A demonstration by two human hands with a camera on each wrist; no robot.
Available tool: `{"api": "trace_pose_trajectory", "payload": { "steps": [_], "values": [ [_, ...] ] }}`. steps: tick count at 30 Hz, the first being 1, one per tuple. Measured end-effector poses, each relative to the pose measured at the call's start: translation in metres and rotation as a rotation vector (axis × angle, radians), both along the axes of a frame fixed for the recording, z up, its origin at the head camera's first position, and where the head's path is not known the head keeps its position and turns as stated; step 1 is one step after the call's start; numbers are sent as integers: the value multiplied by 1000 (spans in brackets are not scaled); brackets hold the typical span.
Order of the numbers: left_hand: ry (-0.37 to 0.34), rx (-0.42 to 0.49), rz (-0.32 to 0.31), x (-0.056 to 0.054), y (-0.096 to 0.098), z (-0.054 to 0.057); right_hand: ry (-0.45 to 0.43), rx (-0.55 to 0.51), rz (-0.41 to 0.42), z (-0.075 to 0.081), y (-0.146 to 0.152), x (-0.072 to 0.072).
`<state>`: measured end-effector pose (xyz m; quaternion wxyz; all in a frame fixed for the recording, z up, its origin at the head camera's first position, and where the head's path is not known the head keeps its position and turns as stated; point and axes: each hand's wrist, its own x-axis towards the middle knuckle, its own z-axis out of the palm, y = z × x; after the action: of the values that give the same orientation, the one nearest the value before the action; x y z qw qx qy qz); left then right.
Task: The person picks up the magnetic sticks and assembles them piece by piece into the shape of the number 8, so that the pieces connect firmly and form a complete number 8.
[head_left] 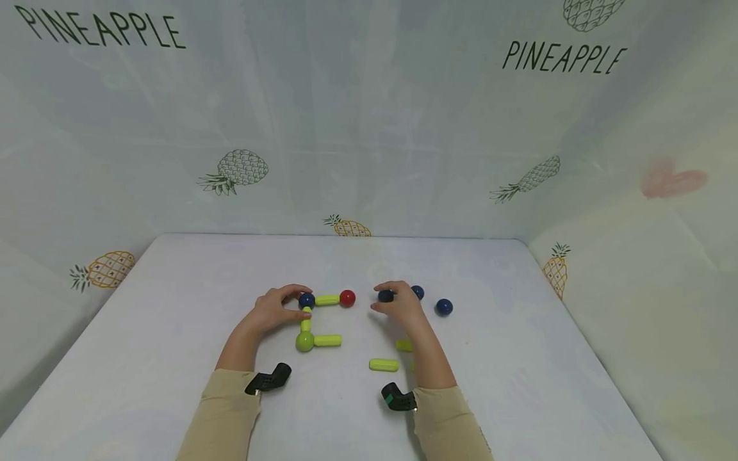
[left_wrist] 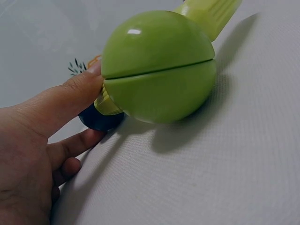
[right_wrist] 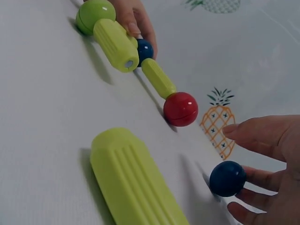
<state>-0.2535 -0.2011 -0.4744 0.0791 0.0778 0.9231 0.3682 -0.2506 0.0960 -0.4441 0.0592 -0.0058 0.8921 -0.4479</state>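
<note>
My left hand (head_left: 271,310) curls round the back left corner of a joined shape, fingers at a blue ball (head_left: 307,300) and thumb on the short rod (head_left: 306,325) below it. That rod runs to a green ball (head_left: 305,341), from which another yellow-green rod (head_left: 328,340) points right. From the blue ball a rod (head_left: 327,299) leads to a red ball (head_left: 347,298). My right hand (head_left: 406,310) is spread about a loose blue ball (right_wrist: 228,178). Its fingers touch the ball's side, while the thumb stands apart from it in the right wrist view.
Two more blue balls lie at the right, one (head_left: 418,292) partly behind my right hand, the other (head_left: 444,307) farther out. A loose yellow-green rod (head_left: 384,365) lies near my right forearm, with another (head_left: 404,346) partly hidden by it. A pineapple-print cloth hangs behind the white table (head_left: 519,358).
</note>
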Motion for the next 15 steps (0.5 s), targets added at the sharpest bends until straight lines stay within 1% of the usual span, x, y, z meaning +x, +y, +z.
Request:
{"api": "trace_pose_trajectory", "payload": {
  "steps": [7,11,15],
  "values": [
    [-2,4,2,-1,0,0,-17,42,10,-5,-2,0],
    [-9,9,6,0,1,0,-39,34,-12,-7,-2,1],
    [-13,5,9,0,1,0,-38,30,-34,-7,-2,1]
  ]
}}
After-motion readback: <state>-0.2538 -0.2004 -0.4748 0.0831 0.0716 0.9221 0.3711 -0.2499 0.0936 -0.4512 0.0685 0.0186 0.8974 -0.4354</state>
